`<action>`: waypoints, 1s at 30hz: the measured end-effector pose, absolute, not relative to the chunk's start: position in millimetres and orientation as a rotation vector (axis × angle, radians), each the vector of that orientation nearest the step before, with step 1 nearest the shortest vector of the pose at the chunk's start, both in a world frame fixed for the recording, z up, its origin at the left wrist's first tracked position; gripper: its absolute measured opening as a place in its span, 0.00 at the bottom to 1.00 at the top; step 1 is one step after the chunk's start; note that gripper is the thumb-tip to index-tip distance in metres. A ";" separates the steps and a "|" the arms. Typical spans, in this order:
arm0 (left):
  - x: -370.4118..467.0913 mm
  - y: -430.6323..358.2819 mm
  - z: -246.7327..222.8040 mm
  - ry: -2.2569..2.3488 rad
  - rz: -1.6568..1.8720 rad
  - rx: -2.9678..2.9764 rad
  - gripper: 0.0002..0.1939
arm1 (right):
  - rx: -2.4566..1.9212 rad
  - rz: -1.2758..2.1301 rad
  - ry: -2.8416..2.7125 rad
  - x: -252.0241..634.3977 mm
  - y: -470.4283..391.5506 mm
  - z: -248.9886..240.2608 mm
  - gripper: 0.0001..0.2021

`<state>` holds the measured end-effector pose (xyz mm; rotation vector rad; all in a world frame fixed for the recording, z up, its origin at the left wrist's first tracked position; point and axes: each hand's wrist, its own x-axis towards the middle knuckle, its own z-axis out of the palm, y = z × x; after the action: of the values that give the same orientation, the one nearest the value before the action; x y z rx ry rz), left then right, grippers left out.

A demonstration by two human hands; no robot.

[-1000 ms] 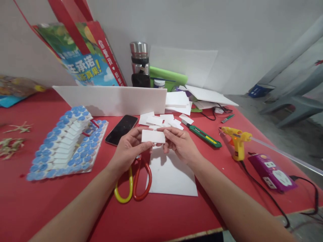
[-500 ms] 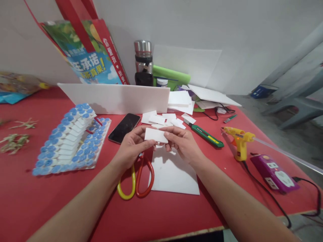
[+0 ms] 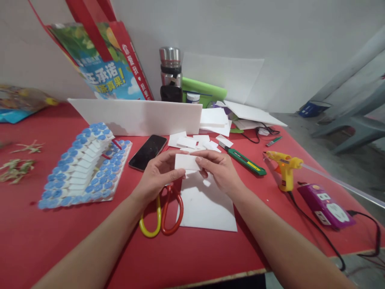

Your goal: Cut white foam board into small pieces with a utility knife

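Observation:
A small white rectangular piece (image 3: 188, 162) is held up between both hands. My left hand (image 3: 161, 172) grips its left end, thumb in front and fingers behind. My right hand (image 3: 218, 168) pinches the right end between thumb and fingers. Below lies a white sheet (image 3: 207, 206), partly shaded by the hands. Scissors (image 3: 173, 230) with one yellow and one red handle lie by my left wrist, their blades hidden. Several small white pieces (image 3: 186, 142) are scattered just beyond the hands. A green cutter (image 3: 246, 161) lies to the right of them.
A black phone (image 3: 148, 152) and a blue-and-white stair model (image 3: 81, 168) are on the left. An upright white board (image 3: 138, 117) stands behind. On the right are a yellow glue gun (image 3: 285, 168), its cable and a purple power strip (image 3: 327, 206). A steel flask (image 3: 171, 72) stands at the back.
The held white piece has shifted slightly to the right and my left fingers sit a little differently on it. A small white spot now shows on the sheet below my right hand.

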<state>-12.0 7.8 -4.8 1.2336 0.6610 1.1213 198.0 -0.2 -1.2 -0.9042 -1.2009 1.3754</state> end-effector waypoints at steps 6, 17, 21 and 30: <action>-13.9 9.6 -1.3 0.638 1.218 1.136 0.13 | -0.996 1.304 -1.101 199.9 -3.3 7.0 0.06; -13.4 8.8 -1.6 0.659 1.233 1.215 0.05 | -1.021 1.336 -1.080 199.2 -2.3 4.4 0.06; -14.4 9.2 -3.7 0.638 1.236 1.237 0.04 | -1.024 1.339 -1.071 199.2 -2.7 4.7 0.06; -14.6 9.6 -4.2 0.641 1.212 1.212 0.08 | -0.970 1.339 -1.065 199.0 -1.4 -0.6 0.07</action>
<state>-14.6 9.6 -4.2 1.2120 0.6412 1.2119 199.0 -1.4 -0.6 -0.9696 -1.0651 1.3393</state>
